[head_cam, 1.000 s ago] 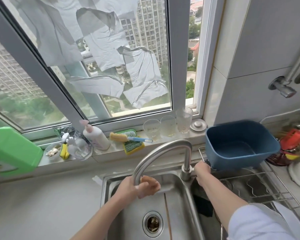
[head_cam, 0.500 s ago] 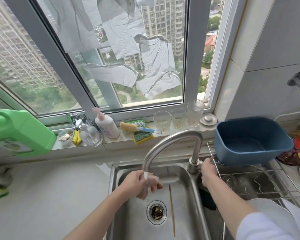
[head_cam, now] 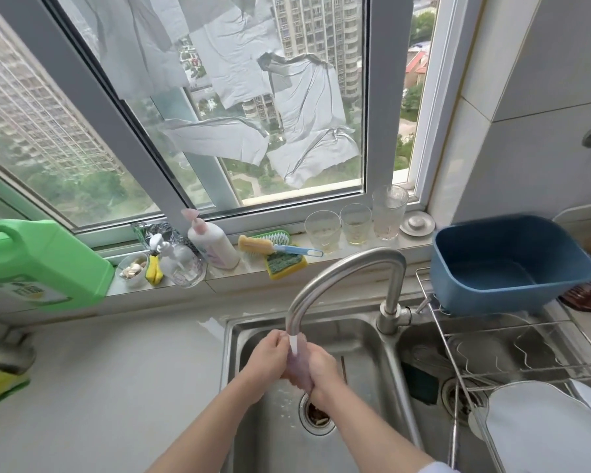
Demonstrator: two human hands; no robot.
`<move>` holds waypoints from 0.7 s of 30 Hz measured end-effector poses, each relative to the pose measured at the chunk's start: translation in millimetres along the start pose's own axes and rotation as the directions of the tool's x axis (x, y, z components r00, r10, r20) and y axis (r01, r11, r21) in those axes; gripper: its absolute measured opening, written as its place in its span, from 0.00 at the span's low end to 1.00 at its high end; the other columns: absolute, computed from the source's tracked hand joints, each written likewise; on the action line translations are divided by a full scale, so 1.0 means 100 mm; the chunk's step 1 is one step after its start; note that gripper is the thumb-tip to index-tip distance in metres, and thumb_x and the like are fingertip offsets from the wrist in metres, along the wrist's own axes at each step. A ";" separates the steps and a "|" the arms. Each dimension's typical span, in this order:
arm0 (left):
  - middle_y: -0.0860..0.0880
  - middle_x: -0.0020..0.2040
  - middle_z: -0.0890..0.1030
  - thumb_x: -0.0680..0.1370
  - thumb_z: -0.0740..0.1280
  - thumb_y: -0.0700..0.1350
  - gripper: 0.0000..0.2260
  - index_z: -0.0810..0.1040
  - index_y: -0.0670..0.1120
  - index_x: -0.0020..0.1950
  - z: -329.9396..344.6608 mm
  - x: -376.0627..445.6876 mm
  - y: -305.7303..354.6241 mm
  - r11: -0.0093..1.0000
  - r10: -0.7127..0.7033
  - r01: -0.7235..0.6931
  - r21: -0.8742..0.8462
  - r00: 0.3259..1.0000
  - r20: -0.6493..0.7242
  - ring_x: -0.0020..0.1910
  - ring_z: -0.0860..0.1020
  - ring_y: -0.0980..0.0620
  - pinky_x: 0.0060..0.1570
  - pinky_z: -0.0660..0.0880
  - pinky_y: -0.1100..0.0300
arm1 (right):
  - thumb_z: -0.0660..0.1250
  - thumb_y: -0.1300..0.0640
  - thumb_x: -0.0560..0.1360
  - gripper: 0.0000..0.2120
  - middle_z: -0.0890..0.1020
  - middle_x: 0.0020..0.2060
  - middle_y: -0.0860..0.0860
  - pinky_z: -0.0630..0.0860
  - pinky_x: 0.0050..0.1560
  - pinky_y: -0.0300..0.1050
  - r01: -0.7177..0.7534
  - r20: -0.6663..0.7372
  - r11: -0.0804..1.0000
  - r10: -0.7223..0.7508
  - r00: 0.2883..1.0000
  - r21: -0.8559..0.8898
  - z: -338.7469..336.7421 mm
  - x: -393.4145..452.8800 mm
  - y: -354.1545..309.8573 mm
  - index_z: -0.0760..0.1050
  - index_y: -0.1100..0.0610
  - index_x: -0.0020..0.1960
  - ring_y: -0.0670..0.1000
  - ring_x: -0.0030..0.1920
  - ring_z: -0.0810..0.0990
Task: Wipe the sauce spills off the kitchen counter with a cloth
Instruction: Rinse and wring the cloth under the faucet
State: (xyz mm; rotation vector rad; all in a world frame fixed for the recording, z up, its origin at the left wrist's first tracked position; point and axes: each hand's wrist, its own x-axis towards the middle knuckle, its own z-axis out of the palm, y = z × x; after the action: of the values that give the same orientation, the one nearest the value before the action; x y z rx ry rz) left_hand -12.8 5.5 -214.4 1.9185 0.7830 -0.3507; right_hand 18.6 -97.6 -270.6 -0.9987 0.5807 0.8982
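Your left hand [head_cam: 270,358] and right hand [head_cam: 323,368] met under the running tap [head_cam: 342,278], both held over the left basin of the steel sink [head_cam: 362,339]. Between them you clasped a pale, pinkish wet cloth [head_cam: 299,365], the fingers of each grip curled around it, with the thin stream of water falling onto it just below the spout. The cloth was blurred, so its folds could not be made out. The drain [head_cam: 316,416] lay directly beneath your right wrist.

To your left stretched the pale worktop [head_cam: 116,387]; any sauce spills on it could not be told from this angle. A large green jug [head_cam: 38,264] stood at its far left edge against the windowsill [head_cam: 226,273]. Along the sill sat a small dish, a clear pump bottle, a white pump bottle [head_cam: 212,244], a scrubbing brush [head_cam: 267,245] resting on a yellow-and-green sponge [head_cam: 285,264], and three drinking glasses [head_cam: 355,223] in a row. To the right, a blue plastic tub [head_cam: 512,264] rested on a wire rack [head_cam: 512,346] above the second basin.
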 end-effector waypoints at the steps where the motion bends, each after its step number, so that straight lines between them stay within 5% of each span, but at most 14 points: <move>1: 0.45 0.45 0.82 0.83 0.56 0.46 0.10 0.76 0.47 0.51 0.00 0.03 -0.04 1.000 -0.003 0.004 0.022 0.999 -0.049 0.43 0.82 0.47 0.40 0.82 0.52 | 0.60 0.60 0.81 0.12 0.83 0.36 0.58 0.72 0.24 0.38 0.055 -0.018 0.996 -0.056 0.998 -0.075 0.05 -0.01 0.02 0.78 0.66 0.54 0.52 0.27 0.80; 4: 0.47 0.37 0.82 0.78 0.57 0.46 0.07 0.75 0.50 0.47 0.04 0.07 -0.10 0.993 0.010 -0.002 0.118 0.998 -0.064 0.31 0.80 0.50 0.32 0.79 0.54 | 0.55 0.62 0.78 0.14 0.78 0.37 0.57 0.69 0.25 0.39 0.163 -0.069 0.970 -0.178 0.982 -0.180 0.15 -0.04 0.11 0.71 0.65 0.61 0.52 0.29 0.76; 6: 0.48 0.29 0.80 0.74 0.56 0.48 0.09 0.74 0.48 0.39 0.13 0.07 -0.09 0.969 0.055 -0.058 0.241 0.998 0.019 0.25 0.77 0.50 0.28 0.74 0.54 | 0.56 0.56 0.76 0.15 0.80 0.39 0.57 0.73 0.30 0.43 0.205 -0.076 0.962 -0.221 0.972 -0.180 0.14 -0.02 0.16 0.74 0.60 0.57 0.56 0.36 0.79; 10: 0.48 0.34 0.83 0.81 0.54 0.56 0.18 0.74 0.51 0.37 0.28 0.07 0.00 0.948 0.098 -0.100 0.301 0.995 0.024 0.30 0.81 0.52 0.28 0.72 0.60 | 0.54 0.38 0.80 0.20 0.83 0.48 0.53 0.80 0.40 0.47 0.192 -0.114 0.913 -0.247 0.962 -0.360 0.06 0.00 0.12 0.79 0.48 0.51 0.54 0.47 0.83; 15: 0.51 0.40 0.82 0.75 0.53 0.63 0.20 0.75 0.49 0.46 0.23 0.33 -0.29 0.895 0.125 -0.122 0.430 0.992 0.021 0.36 0.79 0.61 0.28 0.69 0.67 | 0.49 0.41 0.83 0.19 0.81 0.49 0.52 0.75 0.33 0.41 0.192 -0.068 0.869 -0.249 0.966 -0.455 0.09 -0.07 0.06 0.72 0.51 0.57 0.53 0.44 0.81; 19: 0.50 0.39 0.81 0.70 0.55 0.63 0.24 0.76 0.45 0.48 0.22 0.44 -0.39 0.908 0.097 -0.099 0.406 0.995 0.027 0.36 0.80 0.58 0.28 0.69 0.64 | 0.53 0.46 0.82 0.15 0.81 0.48 0.51 0.73 0.45 0.46 0.234 -0.053 0.784 -0.321 0.945 -0.575 0.08 -0.03 0.11 0.73 0.55 0.53 0.51 0.47 0.78; 21: 0.50 0.39 0.82 0.72 0.60 0.57 0.17 0.78 0.45 0.46 0.20 0.39 -0.33 0.895 0.094 -0.111 0.431 0.994 0.060 0.37 0.81 0.56 0.33 0.76 0.58 | 0.54 0.46 0.76 0.15 0.82 0.46 0.53 0.77 0.47 0.49 0.222 -0.065 0.806 -0.306 0.950 -0.549 0.11 0.00 0.12 0.74 0.54 0.48 0.53 0.46 0.80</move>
State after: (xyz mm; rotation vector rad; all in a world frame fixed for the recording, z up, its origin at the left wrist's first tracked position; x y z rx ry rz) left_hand -3.2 12.3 -267.5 2.3533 0.6079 -0.5301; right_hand 8.9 -84.8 -271.2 -1.6291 0.2987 0.7474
